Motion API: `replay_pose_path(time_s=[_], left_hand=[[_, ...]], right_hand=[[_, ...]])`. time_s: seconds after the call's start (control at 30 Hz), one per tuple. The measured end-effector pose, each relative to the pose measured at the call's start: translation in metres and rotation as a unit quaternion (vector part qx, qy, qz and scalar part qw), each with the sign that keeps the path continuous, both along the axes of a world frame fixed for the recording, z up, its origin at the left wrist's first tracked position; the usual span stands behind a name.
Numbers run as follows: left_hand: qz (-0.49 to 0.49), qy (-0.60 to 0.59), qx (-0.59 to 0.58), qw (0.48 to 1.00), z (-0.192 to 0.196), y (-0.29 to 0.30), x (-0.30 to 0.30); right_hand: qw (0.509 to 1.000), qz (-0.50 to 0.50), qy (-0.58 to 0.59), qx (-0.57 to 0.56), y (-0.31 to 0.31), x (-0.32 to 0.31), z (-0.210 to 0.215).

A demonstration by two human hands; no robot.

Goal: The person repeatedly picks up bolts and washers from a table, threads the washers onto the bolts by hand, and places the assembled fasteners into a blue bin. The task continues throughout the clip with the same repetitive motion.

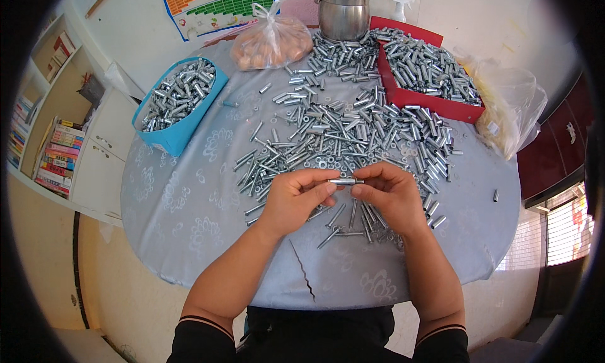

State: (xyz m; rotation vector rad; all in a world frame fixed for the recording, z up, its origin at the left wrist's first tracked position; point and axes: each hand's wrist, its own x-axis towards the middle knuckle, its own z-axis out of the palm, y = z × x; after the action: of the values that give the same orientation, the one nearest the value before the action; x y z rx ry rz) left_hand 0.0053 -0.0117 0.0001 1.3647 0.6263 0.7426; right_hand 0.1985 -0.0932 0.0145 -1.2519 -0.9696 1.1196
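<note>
Between my two hands a silver metal sleeve anchor point(344, 181) lies level, just above the near part of the heap. My left hand point(295, 198) pinches its left end with thumb and forefinger. Thumb and fingers of my right hand point(392, 196) close on the right end, hiding part of it. Around and beyond the hands spreads a heap of loose metal sleeves point(376, 126). Long bolts point(265, 172) lie mostly to its left, with more bolts point(332, 232) just below my hands. Small nuts and washers point(322, 163) are scattered right behind my fingertips.
On the grey-silver tablecloth point(183, 227), a blue box point(183, 136) full of anchors stands left and a filled red box point(435, 112) back right. Behind are a knotted plastic bag point(271, 45), a steel pot point(343, 13) and another clear bag point(513, 104). One sleeve point(496, 195) lies far right.
</note>
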Motion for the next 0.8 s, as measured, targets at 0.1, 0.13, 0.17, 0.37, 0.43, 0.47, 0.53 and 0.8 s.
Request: replay_pose_path(time_s=[0.1, 0.13, 0.17, 0.37, 0.43, 0.47, 0.53, 0.8], left_hand=[[-0.004, -0.013, -0.017, 1.0, 0.001, 0.0, 0.0], [0.006, -0.016, -0.018, 1.0, 0.002, 0.0, 0.0], [0.016, -0.018, -0.019, 1.0, 0.004, 0.0, 0.0], [0.106, -0.065, -0.011, 0.992, 0.002, 0.01, -0.002], [0.124, -0.072, -0.007, 0.99, 0.002, 0.011, -0.003], [0.123, -0.072, -0.006, 0.99, 0.002, 0.011, -0.003], [0.124, -0.066, 0.004, 0.99, 0.0, 0.012, -0.002], [0.11, -0.054, 0.008, 0.992, 0.0, 0.01, -0.001]], right_hand=[[1.0, 0.0, 0.018, 0.005, 0.0, -0.002, -0.001], [1.0, -0.007, 0.025, 0.011, 0.0, -0.004, 0.001], [0.999, -0.013, 0.033, 0.016, 0.001, -0.006, 0.002], [0.912, 0.039, -0.388, 0.127, 0.0, 0.001, -0.003], [0.874, 0.071, -0.446, 0.18, 0.001, -0.006, -0.006], [0.865, 0.078, -0.466, 0.168, -0.001, -0.011, -0.005], [0.847, 0.095, -0.504, 0.141, -0.002, -0.02, -0.006], [0.819, 0.075, -0.566, 0.062, 0.0, -0.032, -0.005]])
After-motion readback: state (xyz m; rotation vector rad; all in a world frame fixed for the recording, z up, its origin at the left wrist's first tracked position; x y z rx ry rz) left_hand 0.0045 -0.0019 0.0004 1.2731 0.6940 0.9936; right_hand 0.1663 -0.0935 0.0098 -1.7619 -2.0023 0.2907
